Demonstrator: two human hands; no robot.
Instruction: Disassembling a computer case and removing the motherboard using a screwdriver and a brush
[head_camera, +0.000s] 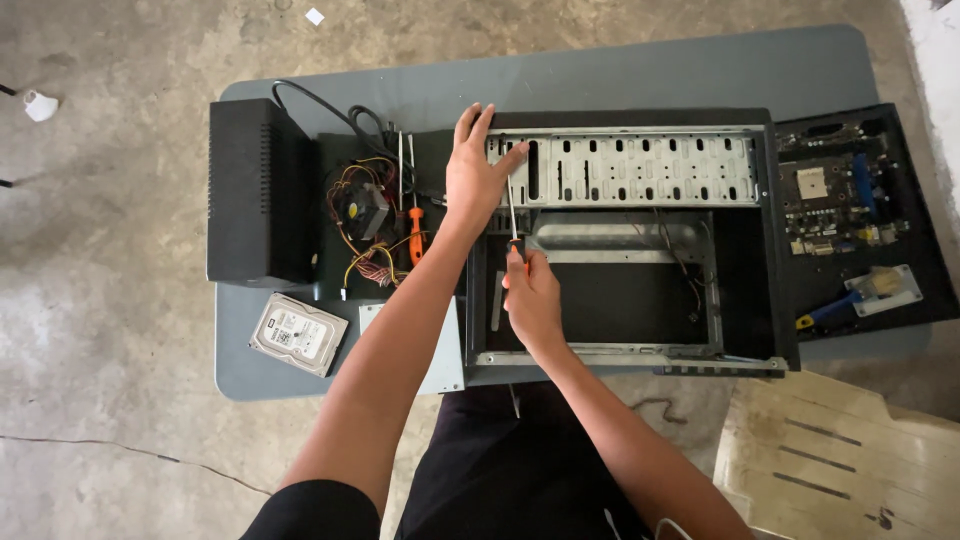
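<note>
On the table (560, 80): we saw a big grey top with everything lying on it.
Computer case (740, 300): it lay open in the middle, and we looked down into it.
Black box (255, 190): it sat at the left end, beside a bunch of wires and a small fan (362, 208).
Board (850, 200): it lay on a black panel at the right end.
Hard drive (297, 334): it lay near the table's front edge, at the left.
Left hand (478, 170): we pressed it flat on the case's top edge, fingers close together.
Right hand (530, 295): we curled it tight around the screwdriver (511, 215), which pointed up into the case.
</note>
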